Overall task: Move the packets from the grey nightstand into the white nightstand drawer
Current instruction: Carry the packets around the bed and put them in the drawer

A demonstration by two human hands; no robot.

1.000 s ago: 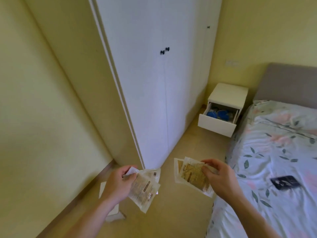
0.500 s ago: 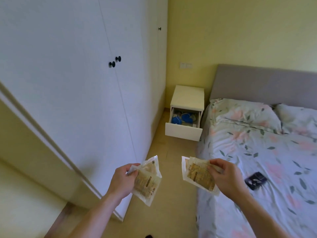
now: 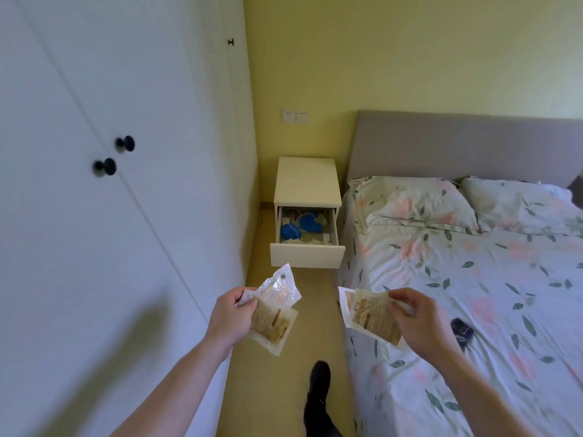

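Tan packets [image 3: 273,313] partly hidden in both hands [image 3: 416,320].

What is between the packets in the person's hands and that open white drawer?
In the head view, only bare floor separates the packets from the open drawer.

the walls [image 3: 394,58] were pale yellow, the wardrobe [image 3: 94,216] white with black knobs [image 3: 105,167]. the headboard [image 3: 457,146] was grey; the bedding [image 3: 473,294] was white with pink flowers and green leaves. the packets [image 3: 271,320] were tan and clear.
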